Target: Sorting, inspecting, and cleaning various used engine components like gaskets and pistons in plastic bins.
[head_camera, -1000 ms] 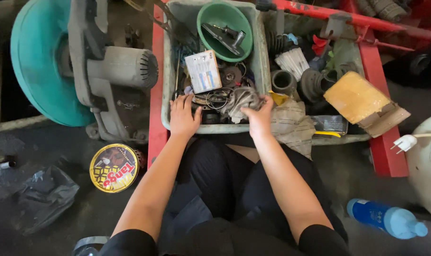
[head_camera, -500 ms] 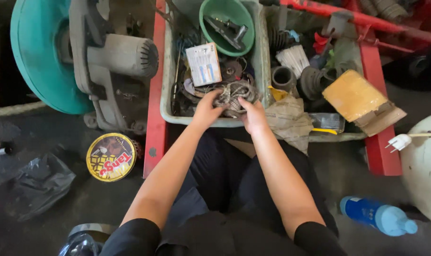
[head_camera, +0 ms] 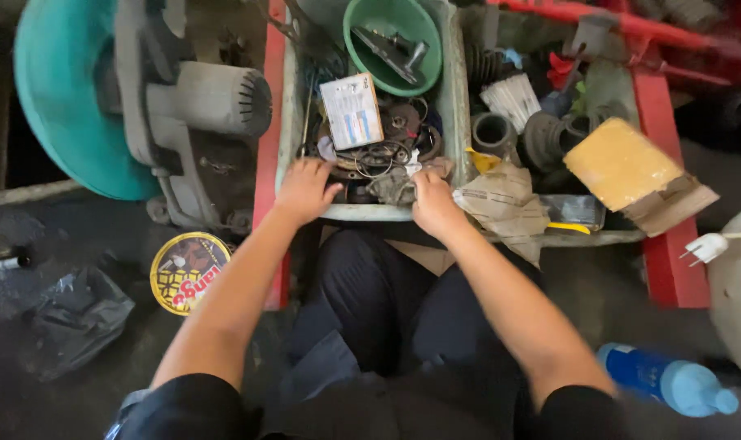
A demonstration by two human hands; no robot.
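A crumpled grey rag (head_camera: 396,186) lies at the near edge of a grey parts bin (head_camera: 450,98), among rings and gaskets. The right hand (head_camera: 432,204) pinches it, grip closed on the cloth. The left hand (head_camera: 305,189) rests loosely open on the bin's near rim. A green bowl (head_camera: 392,41) sits behind.

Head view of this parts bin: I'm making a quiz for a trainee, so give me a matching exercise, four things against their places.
Things:
1. green bowl
2. round yellow tin lid
3. blue bottle
4. small printed box

Places:
A. on the floor, lower right
B. at the far end of the grey bin
C. on the floor, left of the left arm
D. in the bin, just beyond the hands, left and right

Pairs: 1-B, 2-C, 3-A, 4-D
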